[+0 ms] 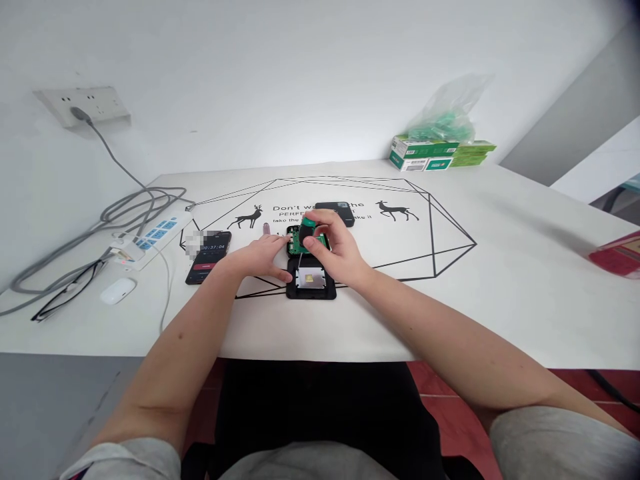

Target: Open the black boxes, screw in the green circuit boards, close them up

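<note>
My right hand (336,248) is closed around a screwdriver (309,230) with a green and black handle. Its thin shaft slants down toward the seam of an opened black device. The upper half holds a green circuit board (293,248), partly hidden by my hand. Nearer to me lies the black casing half (327,292), with a silver metal plate (315,283) inside. My left hand (263,257) is open at the device's left side. Its fingertips reach the board's edge, and the thumb touches the lower casing half.
Behind my right hand lies a dark flat object (345,212). To the left are a phone (213,257), a power strip (163,233), glasses (65,293), a white earbud case (118,291) and grey cables. Green-white boxes (425,152) and a plastic bag stand back right; a red packet (617,253) lies far right.
</note>
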`<action>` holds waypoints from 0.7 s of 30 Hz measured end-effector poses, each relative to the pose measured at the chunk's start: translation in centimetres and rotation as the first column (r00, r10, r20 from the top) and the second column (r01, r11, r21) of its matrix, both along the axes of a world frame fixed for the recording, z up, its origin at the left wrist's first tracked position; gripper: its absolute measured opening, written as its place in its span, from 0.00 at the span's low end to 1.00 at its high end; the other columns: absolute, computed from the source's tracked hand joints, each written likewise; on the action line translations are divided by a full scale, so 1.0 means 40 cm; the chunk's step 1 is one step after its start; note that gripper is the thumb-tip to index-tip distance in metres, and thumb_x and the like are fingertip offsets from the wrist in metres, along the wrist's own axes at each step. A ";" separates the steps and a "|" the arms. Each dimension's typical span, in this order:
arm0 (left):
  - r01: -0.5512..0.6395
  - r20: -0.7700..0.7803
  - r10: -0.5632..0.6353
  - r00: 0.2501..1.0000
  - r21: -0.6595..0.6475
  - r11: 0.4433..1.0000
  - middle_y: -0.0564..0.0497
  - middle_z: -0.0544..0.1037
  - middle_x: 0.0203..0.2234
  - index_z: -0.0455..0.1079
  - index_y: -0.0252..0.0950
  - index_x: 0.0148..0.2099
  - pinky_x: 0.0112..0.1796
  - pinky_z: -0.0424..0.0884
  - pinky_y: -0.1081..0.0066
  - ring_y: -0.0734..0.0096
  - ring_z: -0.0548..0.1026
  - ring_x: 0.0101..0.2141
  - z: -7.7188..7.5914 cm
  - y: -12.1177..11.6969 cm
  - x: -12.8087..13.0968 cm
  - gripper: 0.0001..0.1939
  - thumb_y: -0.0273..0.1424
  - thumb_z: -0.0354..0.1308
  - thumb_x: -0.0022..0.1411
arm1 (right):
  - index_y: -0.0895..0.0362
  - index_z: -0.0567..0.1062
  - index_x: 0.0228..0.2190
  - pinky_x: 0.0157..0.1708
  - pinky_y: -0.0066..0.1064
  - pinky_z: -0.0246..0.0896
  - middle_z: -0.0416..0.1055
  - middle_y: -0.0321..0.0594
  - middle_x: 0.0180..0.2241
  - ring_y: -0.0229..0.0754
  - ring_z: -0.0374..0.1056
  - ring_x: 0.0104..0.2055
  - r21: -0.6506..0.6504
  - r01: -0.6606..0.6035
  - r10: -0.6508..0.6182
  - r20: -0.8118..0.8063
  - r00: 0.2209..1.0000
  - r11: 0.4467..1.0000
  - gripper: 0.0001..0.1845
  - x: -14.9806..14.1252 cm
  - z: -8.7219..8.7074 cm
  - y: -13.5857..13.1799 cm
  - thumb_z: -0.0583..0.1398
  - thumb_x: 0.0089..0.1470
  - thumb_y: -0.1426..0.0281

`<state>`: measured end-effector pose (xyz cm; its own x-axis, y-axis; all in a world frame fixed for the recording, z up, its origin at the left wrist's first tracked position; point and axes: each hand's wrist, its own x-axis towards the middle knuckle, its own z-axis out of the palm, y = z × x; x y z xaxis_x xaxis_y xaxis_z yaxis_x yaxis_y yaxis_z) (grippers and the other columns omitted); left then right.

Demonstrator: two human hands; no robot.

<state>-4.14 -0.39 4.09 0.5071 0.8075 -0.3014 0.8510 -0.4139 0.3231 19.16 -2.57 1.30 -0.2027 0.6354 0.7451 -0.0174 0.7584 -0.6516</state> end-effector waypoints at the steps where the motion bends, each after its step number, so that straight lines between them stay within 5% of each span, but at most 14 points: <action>1: 0.003 -0.002 -0.003 1.000 0.000 1.000 0.39 0.60 0.77 0.52 0.41 0.80 0.72 0.53 0.39 0.30 0.34 0.79 0.000 0.001 0.000 0.59 0.59 0.69 0.55 | 0.43 0.73 0.56 0.51 0.45 0.72 0.75 0.43 0.55 0.48 0.72 0.56 -0.035 -0.046 0.045 -0.009 0.999 0.998 0.17 0.000 0.001 -0.002 0.62 0.70 0.55; 5: 0.025 0.006 -0.025 1.000 0.011 1.000 0.38 0.62 0.75 0.53 0.40 0.79 0.72 0.53 0.38 0.29 0.36 0.79 -0.005 0.004 -0.002 0.58 0.59 0.68 0.56 | 0.45 0.71 0.53 0.48 0.42 0.73 0.75 0.40 0.47 0.45 0.74 0.49 -0.143 -0.146 0.137 -0.070 0.988 0.979 0.17 -0.006 -0.004 -0.002 0.63 0.68 0.53; 9: 0.013 0.045 -0.014 0.999 0.016 1.000 0.36 0.65 0.73 0.58 0.39 0.78 0.71 0.54 0.39 0.28 0.38 0.78 -0.010 0.004 -0.004 0.56 0.55 0.70 0.55 | 0.45 0.70 0.45 0.40 0.38 0.68 0.69 0.35 0.42 0.41 0.67 0.39 -0.091 0.017 -0.026 -0.099 0.995 0.996 0.19 -0.018 -0.018 0.003 0.71 0.61 0.54; 15: -0.018 0.047 0.017 0.999 0.017 1.000 0.36 0.62 0.76 0.56 0.39 0.79 0.71 0.54 0.41 0.28 0.38 0.79 -0.008 0.001 -0.003 0.58 0.56 0.71 0.54 | 0.45 0.70 0.50 0.50 0.44 0.72 0.74 0.43 0.52 0.47 0.72 0.54 -0.149 -0.106 0.090 -0.114 0.989 0.983 0.19 -0.006 -0.002 -0.003 0.66 0.65 0.51; 18: -0.017 0.036 0.016 0.999 0.017 1.000 0.35 0.59 0.77 0.53 0.38 0.80 0.71 0.55 0.41 0.29 0.35 0.79 -0.008 0.000 -0.003 0.60 0.56 0.71 0.55 | 0.46 0.69 0.49 0.49 0.43 0.74 0.75 0.41 0.47 0.46 0.74 0.50 -0.178 -0.186 0.159 -0.152 0.975 0.966 0.16 -0.001 0.008 -0.004 0.63 0.68 0.52; 21: -0.022 0.061 0.021 0.998 0.012 1.000 0.35 0.61 0.76 0.55 0.38 0.79 0.70 0.56 0.40 0.29 0.34 0.79 -0.007 0.000 -0.001 0.59 0.55 0.71 0.54 | 0.46 0.69 0.47 0.44 0.39 0.71 0.71 0.39 0.46 0.42 0.71 0.44 -0.131 -0.128 0.111 -0.130 0.985 0.983 0.16 -0.005 0.005 0.003 0.65 0.66 0.53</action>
<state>-4.20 -0.39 3.79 0.5066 0.8218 -0.2606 0.8388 -0.4000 0.3693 18.97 -2.44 1.49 -0.1968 0.7110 0.6752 -0.1882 0.6484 -0.7377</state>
